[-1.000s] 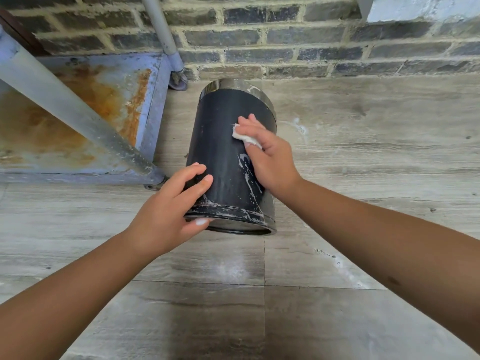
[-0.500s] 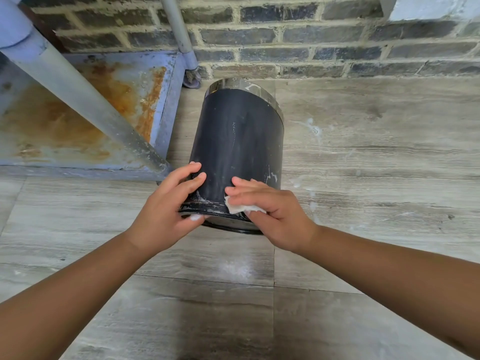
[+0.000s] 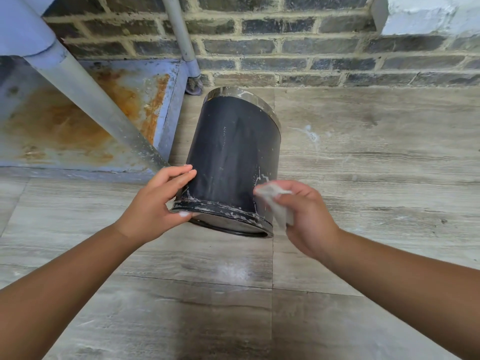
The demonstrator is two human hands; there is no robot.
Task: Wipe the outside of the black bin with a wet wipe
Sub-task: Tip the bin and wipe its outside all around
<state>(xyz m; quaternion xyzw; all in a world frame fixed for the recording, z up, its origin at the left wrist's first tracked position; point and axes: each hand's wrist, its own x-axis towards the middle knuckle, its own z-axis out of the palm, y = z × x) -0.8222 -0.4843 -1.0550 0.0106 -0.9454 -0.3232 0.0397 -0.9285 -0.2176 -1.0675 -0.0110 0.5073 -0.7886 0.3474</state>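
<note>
Black cylindrical bin (image 3: 233,157) lies tilted on grey floor tiles (image 3: 363,152); my left hand (image 3: 155,206) grips its base, right hand (image 3: 304,214) pinches the crumpled white wipe (image 3: 275,201). Loosening my grip could let it roll.

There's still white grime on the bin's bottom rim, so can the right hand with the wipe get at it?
Probably yes. The right hand holds the wipe right beside the bin, by its grimy rim; nothing lies between them. The left hand grips only the rim's far end.
</note>
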